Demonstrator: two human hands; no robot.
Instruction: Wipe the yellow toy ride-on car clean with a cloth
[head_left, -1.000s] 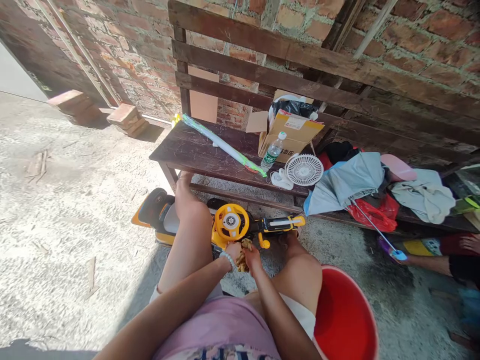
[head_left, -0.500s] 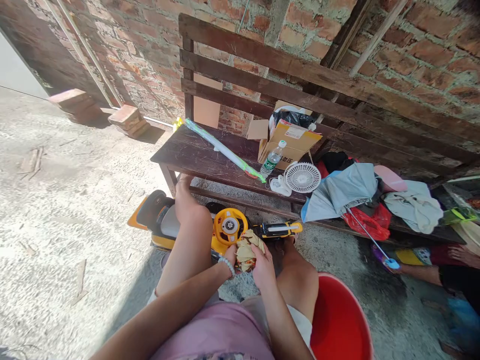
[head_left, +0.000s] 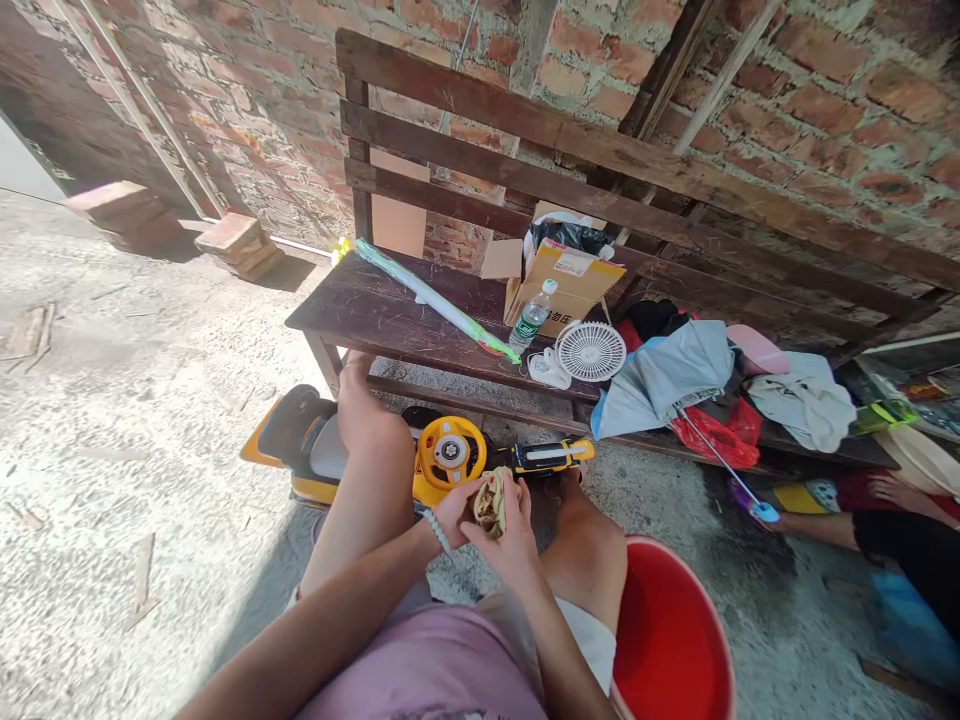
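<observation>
Above my lap, my left hand [head_left: 456, 512] and my right hand [head_left: 514, 540] are closed around a crumpled pale yellow-green bundle [head_left: 490, 505]. Brown and reddish bits show in its open middle; I cannot make out its kind. My left fingers press its left side, below a bead bracelet on that wrist. On the other side, my right thumb and fingers wrap it. Just beyond the hands is a yellow toy steering wheel [head_left: 451, 451] on a ride-on toy [head_left: 322, 450], which stands between me and the bench.
A red bucket [head_left: 675, 640] stands by my right leg. The wooden bench [head_left: 322, 300] holds a cardboard box [head_left: 577, 290], a water bottle [head_left: 531, 315], a white fan [head_left: 591, 351], an umbrella [head_left: 667, 375] and clothes. Another person's arm and leg [head_left: 817, 530] show at right.
The bundle has turned and been folded closer, so its brownish middle faces up. My right hand has wrapped further around it. The view has shifted slightly, moving the scene left.
</observation>
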